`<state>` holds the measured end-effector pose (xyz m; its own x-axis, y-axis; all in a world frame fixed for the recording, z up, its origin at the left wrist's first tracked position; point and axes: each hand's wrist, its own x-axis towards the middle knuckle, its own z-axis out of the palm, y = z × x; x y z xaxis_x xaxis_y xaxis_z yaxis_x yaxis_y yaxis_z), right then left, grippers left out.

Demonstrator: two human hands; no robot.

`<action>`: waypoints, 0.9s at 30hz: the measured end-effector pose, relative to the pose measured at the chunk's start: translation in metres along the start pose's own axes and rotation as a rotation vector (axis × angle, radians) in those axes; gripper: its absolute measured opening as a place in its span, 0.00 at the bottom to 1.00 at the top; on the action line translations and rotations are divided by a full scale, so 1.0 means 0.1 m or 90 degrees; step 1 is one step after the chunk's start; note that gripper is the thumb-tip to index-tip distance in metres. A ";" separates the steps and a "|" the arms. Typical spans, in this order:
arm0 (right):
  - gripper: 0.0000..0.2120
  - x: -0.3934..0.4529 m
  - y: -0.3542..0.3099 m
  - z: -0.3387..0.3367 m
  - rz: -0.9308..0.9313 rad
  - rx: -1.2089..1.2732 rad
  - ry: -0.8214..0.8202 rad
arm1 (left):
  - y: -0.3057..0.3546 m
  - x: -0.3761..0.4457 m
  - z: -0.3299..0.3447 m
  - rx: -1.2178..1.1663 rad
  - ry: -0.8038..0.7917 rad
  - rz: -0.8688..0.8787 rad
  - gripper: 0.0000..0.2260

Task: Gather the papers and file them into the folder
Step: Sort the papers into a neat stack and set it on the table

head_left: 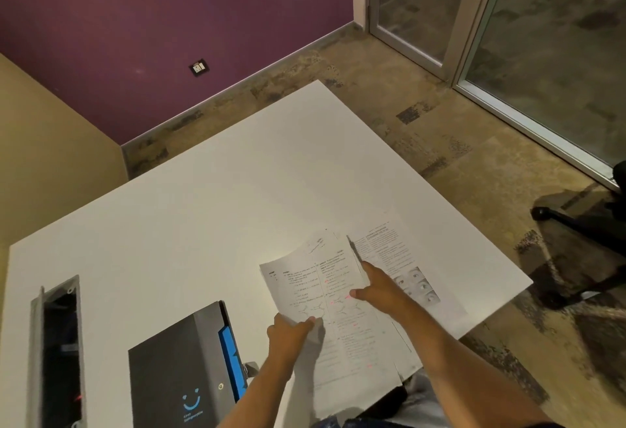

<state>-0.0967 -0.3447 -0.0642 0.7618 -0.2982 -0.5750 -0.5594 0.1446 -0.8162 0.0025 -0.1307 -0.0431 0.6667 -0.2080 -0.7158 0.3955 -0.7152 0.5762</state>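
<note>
On white table [237, 190], papers [325, 292] lay right of dark folder [179, 370], long axis away from person; left hand [288, 329] pinched top sheet's corner, nearer folder; right hand [376, 287] pressed flat, fingers loose.

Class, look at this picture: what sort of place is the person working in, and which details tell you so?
Probably an office or study room. A plain white desk has a built-in cable hatch, a dark folder lies beside printed papers, and a swivel chair base stands near a glass door.
</note>
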 end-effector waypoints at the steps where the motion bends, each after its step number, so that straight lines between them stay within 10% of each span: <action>1: 0.31 -0.01 -0.02 0.00 -0.007 0.003 0.011 | 0.00 -0.01 -0.02 -0.019 -0.010 -0.001 0.21; 27: 0.26 -0.20 -0.15 0.23 -0.030 0.327 -0.119 | 0.05 -0.11 -0.58 -0.355 -0.289 -0.022 0.25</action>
<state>-0.0962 -0.3194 -0.0415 0.8536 -0.1488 -0.4992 -0.3278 0.5913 -0.7368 0.0336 -0.0933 -0.0099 0.3678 -0.5351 -0.7605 0.7556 -0.3047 0.5798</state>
